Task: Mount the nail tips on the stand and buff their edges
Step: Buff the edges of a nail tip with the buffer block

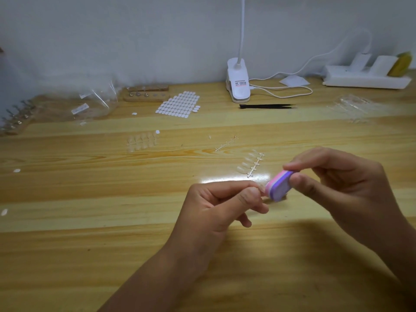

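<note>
My left hand [222,203] pinches a small clear nail tip [261,188] between thumb and forefinger, above the wooden table [90,244]. My right hand [342,188] grips a pink and purple buffer block [279,185], whose edge touches the tip. A strip of clear nail tips on a plastic sprue [249,164] lies just behind my hands. Loose clear tips [141,141] lie in rows at mid-table. A wooden stand with metal holders [146,94] sits at the back, and another stand [19,119] at the far left.
A sheet of white adhesive pads [179,105] lies by the back stand. Behind are a white clip lamp [238,83] with its cable, black tweezers [267,106], an empty sprue [226,144], clear plastic bags [90,104] and a white power strip [364,78].
</note>
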`<state>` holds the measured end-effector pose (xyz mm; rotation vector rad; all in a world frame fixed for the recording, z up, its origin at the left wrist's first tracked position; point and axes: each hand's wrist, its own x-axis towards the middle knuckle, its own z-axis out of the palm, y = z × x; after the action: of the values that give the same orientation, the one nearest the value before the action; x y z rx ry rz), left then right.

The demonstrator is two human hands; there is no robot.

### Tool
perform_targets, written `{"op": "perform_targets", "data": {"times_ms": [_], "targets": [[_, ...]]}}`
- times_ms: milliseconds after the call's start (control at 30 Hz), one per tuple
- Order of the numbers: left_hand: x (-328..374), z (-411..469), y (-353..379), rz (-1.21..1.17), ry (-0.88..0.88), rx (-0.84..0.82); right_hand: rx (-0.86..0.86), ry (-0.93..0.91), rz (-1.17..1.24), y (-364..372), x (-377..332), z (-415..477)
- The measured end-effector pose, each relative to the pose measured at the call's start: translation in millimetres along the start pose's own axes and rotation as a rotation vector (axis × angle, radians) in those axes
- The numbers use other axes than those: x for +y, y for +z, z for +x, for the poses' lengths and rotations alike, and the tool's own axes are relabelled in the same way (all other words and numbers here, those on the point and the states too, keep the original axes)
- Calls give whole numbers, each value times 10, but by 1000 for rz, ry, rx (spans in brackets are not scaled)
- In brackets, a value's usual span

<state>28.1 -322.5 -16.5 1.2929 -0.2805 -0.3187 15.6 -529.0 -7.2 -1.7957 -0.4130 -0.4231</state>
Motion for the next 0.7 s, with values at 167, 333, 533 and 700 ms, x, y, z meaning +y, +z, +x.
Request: {"op": "perform_targets", "data": {"times_ms": [167, 333, 533, 700], "targets": [[4, 2, 9, -26, -22, 9, -62, -43, 1, 68, 18, -31], [30, 6, -5, -49, -22, 2, 27, -31, 29, -7, -10, 20], [49, 5, -7, -58, -27, -3, 60, 53, 174, -35, -53, 16], [23, -22, 32, 7, -7, -39, -70, -1, 94, 47, -52, -5]]}}
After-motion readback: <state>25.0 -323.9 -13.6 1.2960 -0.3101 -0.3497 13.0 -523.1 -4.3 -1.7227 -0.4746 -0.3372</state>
